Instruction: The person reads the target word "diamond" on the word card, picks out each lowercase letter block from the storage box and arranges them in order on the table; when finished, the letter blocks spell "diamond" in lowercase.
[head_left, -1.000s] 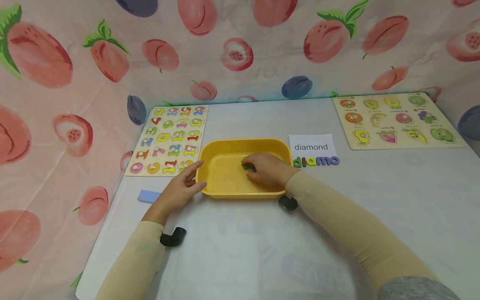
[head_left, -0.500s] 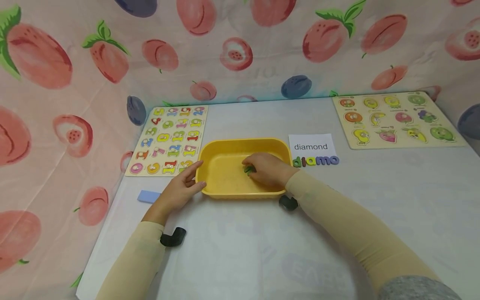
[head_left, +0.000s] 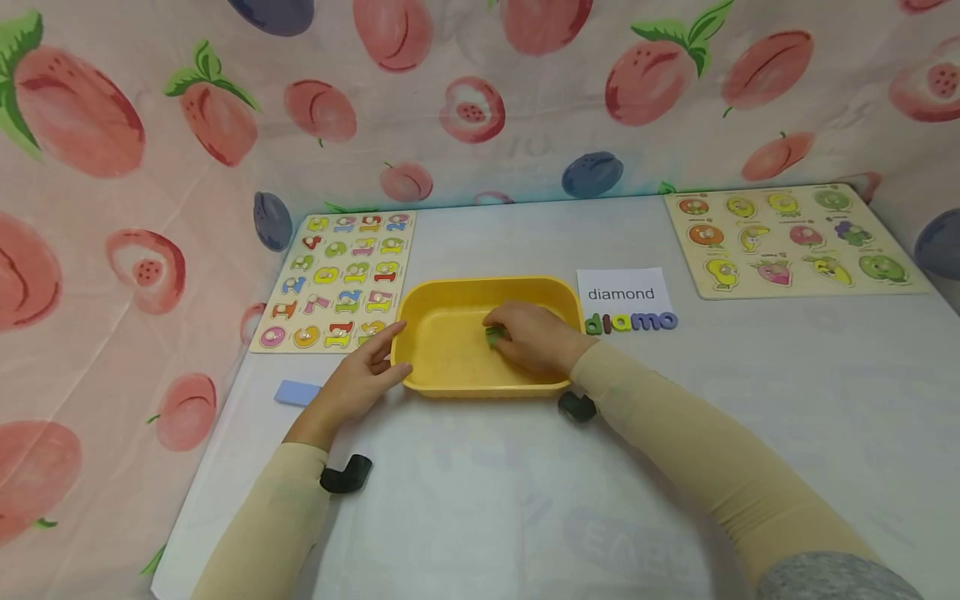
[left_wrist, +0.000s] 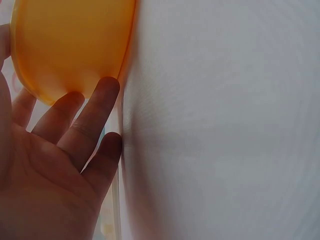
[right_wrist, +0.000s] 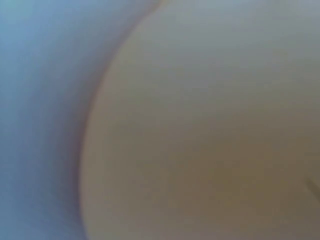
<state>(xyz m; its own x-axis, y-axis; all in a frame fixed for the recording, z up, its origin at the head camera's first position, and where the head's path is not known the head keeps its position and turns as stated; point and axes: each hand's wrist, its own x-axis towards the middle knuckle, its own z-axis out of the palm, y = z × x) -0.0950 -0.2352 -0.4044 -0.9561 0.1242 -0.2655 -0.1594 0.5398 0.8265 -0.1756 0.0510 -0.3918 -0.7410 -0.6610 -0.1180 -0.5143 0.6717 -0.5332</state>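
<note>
A yellow plastic tray (head_left: 450, 367) stands in the middle of the table. My left hand (head_left: 356, 379) lies against its left end, thumb at the rim. In the left wrist view, nearly straight fingers (left_wrist: 102, 97) touch the tray's outer wall (left_wrist: 75, 45). Reaching inside from the right, my right hand (head_left: 536, 337) pinches a small green toy letter (head_left: 494, 335), mostly hidden by the fingers. Just right of the tray, colored letters (head_left: 632, 322) spell "diamo" below a white card (head_left: 622, 287) printed "diamond". The right wrist view is a blurred close-up without the fingers.
A number puzzle board (head_left: 333, 283) lies at the back left, partly behind the tray. At the back right is a fruit puzzle board (head_left: 798, 242). A blue block (head_left: 296, 392) sits beside my left wrist. Fruit-patterned cloth (head_left: 525, 92) hangs behind the table.
The green letter has shifted and turned slightly between my right fingers, over the tray floor. My left hand and the tray have stayed in place.
</note>
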